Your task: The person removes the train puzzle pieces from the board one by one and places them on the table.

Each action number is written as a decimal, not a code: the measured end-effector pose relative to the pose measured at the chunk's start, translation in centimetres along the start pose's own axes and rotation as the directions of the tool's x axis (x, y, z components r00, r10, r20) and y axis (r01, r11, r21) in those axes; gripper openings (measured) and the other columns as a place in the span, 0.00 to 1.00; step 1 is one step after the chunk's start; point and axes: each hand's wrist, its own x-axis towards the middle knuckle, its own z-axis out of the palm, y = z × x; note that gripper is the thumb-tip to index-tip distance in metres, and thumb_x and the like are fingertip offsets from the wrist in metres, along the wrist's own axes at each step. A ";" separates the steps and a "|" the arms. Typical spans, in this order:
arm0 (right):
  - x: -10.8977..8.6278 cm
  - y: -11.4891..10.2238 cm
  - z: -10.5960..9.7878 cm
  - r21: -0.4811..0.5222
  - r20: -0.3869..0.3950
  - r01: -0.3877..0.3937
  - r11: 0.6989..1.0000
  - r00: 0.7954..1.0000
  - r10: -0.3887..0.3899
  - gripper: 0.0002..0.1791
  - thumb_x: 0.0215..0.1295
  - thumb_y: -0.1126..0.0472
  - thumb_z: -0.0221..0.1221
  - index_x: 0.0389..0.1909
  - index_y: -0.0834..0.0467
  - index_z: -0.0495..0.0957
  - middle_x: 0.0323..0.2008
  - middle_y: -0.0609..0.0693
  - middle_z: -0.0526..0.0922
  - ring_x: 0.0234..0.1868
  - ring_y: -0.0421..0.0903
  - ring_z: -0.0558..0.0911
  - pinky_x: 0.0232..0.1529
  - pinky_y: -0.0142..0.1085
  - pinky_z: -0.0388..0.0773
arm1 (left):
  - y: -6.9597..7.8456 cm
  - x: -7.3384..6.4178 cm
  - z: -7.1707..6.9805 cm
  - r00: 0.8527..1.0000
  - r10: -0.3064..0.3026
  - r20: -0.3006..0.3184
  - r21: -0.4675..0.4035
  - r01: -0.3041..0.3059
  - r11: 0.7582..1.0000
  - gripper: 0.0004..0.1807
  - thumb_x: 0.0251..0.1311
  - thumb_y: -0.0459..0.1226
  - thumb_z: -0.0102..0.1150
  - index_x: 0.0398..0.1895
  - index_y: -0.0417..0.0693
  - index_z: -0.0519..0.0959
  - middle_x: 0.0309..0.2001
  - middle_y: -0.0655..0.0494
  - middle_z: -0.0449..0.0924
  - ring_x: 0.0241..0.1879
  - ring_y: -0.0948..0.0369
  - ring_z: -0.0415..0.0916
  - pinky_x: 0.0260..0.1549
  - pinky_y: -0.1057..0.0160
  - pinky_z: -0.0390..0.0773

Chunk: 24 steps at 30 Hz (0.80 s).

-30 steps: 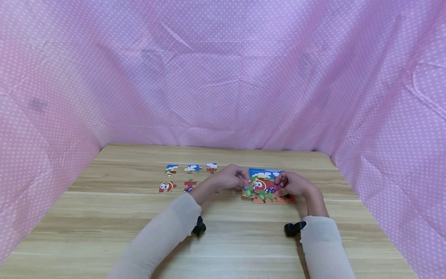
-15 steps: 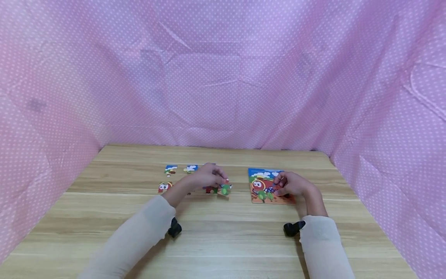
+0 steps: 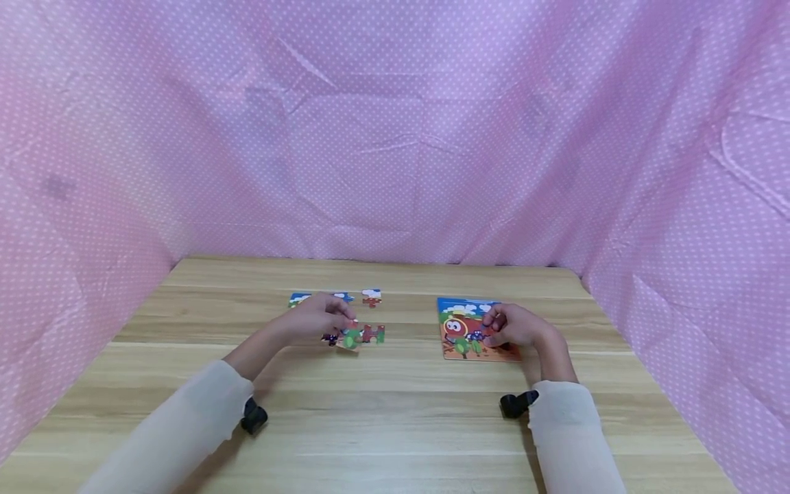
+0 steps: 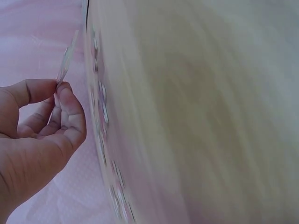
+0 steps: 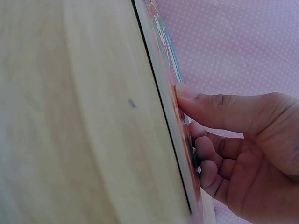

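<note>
Between thumb and fingertips my left hand pinches a jigsaw piece with green leaves and an orange lower part. In the left wrist view that piece is seen nearly edge-on, above the table. Loose jigsaw pieces lie around and below it: a cloud-and-red piece, a red piece and a blue one. Some others are hidden by the hand. To the right lies a puzzle board picturing a red creature with large eyes. My right hand rests on it, thumb and curled fingertips touching its surface.
Everything lies on a light wooden table. A pink dotted curtain hangs behind it and along both sides. Each wrist carries a small black camera, the left one close above the tabletop.
My left hand has moved left from beside the puzzle board to over the loose pieces, carrying the leafy jigsaw piece. My right hand stays on the board.
</note>
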 end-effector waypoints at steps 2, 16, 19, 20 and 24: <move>0.0 0.0 0.0 0.011 -0.001 -0.006 1.000 1.000 0.006 0.16 0.63 0.66 0.70 0.47 0.62 0.76 0.39 0.56 0.74 0.41 0.50 0.72 0.40 0.39 0.71 | -0.5 -0.7 -0.7 1.000 -0.019 -0.013 0.003 0.019 1.000 0.08 0.71 0.32 0.57 0.48 0.41 0.81 0.44 0.50 0.83 0.40 0.56 0.78 0.38 0.58 0.80; 0.1 0.2 0.0 0.026 -0.009 -0.021 0.999 1.000 0.021 0.15 0.63 0.67 0.70 0.47 0.62 0.76 0.38 0.55 0.73 0.41 0.51 0.71 0.40 0.40 0.71 | -3.8 -5.4 -4.2 0.991 -0.113 -0.075 -0.002 0.113 0.994 0.10 0.69 0.30 0.58 0.51 0.38 0.80 0.47 0.47 0.80 0.43 0.56 0.75 0.40 0.62 0.81; 0.1 0.2 0.0 0.030 -0.007 -0.025 0.999 1.000 0.025 0.15 0.63 0.67 0.70 0.46 0.62 0.76 0.38 0.55 0.73 0.42 0.51 0.71 0.40 0.40 0.71 | -4.5 -6.6 -4.8 0.990 -0.119 -0.068 -0.043 0.117 0.992 0.11 0.69 0.30 0.58 0.51 0.35 0.79 0.47 0.46 0.80 0.44 0.56 0.76 0.41 0.62 0.81; 0.1 0.2 0.0 0.030 -0.007 -0.025 0.999 1.000 0.026 0.15 0.63 0.67 0.70 0.46 0.62 0.76 0.38 0.55 0.73 0.42 0.51 0.71 0.40 0.39 0.71 | -4.8 -7.0 -5.1 0.991 -0.116 -0.064 -0.055 0.113 0.992 0.11 0.69 0.29 0.58 0.52 0.34 0.79 0.47 0.46 0.80 0.44 0.56 0.76 0.41 0.62 0.82; 0.1 0.2 0.1 0.039 -0.010 -0.029 0.999 1.000 0.029 0.16 0.63 0.66 0.70 0.47 0.62 0.76 0.38 0.55 0.73 0.41 0.51 0.71 0.40 0.39 0.71 | -5.8 -8.2 -5.9 0.994 -0.099 -0.046 -0.084 0.095 0.992 0.12 0.68 0.28 0.57 0.52 0.30 0.77 0.44 0.47 0.80 0.43 0.58 0.77 0.41 0.63 0.82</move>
